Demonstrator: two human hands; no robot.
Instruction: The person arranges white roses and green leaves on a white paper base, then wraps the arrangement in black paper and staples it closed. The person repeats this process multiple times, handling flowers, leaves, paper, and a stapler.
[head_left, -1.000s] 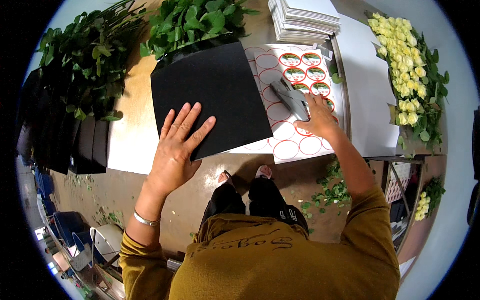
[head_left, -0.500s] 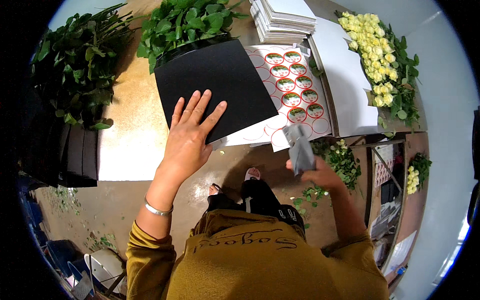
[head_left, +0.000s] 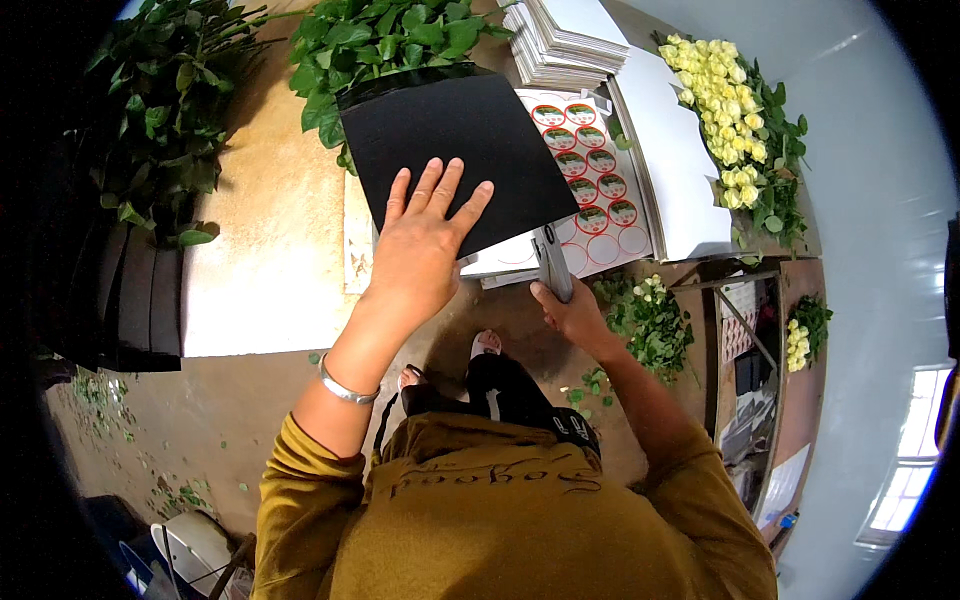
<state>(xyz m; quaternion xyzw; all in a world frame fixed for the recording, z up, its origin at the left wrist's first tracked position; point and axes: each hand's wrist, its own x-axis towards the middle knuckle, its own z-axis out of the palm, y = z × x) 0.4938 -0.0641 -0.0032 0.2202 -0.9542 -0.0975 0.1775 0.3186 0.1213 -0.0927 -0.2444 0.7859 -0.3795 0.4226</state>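
Observation:
My left hand lies flat with spread fingers on a black wrapping sheet. Green leafy stems stick out from the sheet's far edge; what lies under the sheet is hidden. My right hand is closed round a grey stapler, its jaws pointing away from me. The jaw end is at the sheet's near right corner; I cannot tell whether they touch. Partly covered by the black sheet is a white sheet of round red-rimmed stickers.
Dark leafy bunches in black wraps stand at the left. A stack of white cards sits at the back, beside a white board. Pale yellow roses lie at the right. Below the table's front edge are cut leaves and a shelf frame.
The stapler has moved left and away from me, up to the black sheet's right corner. My left hand and the sheet appear shifted right and slightly farther; the whole view has also moved a little.

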